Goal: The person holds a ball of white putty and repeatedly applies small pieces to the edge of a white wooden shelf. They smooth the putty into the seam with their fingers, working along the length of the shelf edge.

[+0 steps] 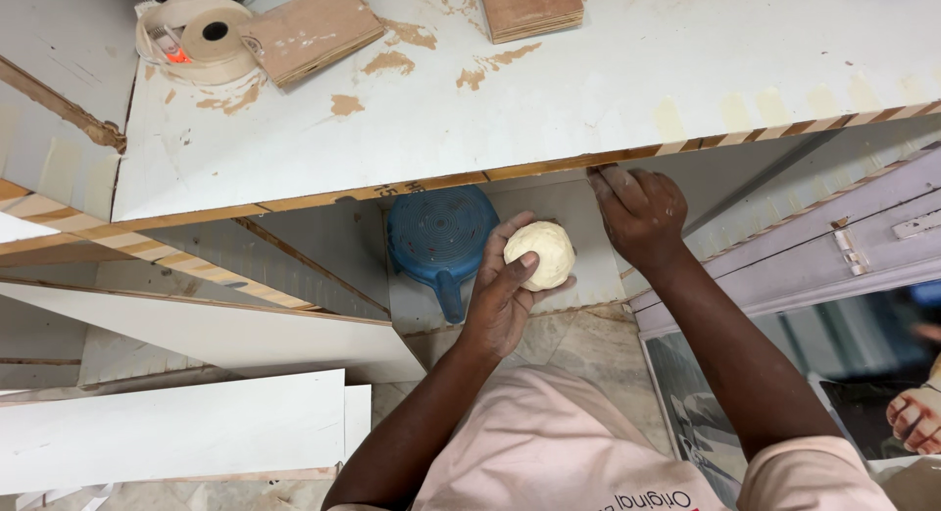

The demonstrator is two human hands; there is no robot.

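Between my hands and just under the edge of the white laminated desk (549, 90), my left hand (505, 286) cups a pale round lump of putty (540, 255). My right hand (639, 212), dusted white, presses its fingertips against the desk's underside edge, gripping nothing. Left of my left hand sits a blue plastic mug (440, 239). Far beyond my hands lies a tape roll (201, 36).

Two hands are in view: the left hand (505, 286) and the right hand (639, 212). One pale putty ball (540, 255). One blue round container (441, 235) at 9 o'clock of the ball. On the worktop (588, 80): two brown wooden blocks, one (312, 30) at 11 o'clock and one (529, 6) at 12, and one tape roll (196, 39).
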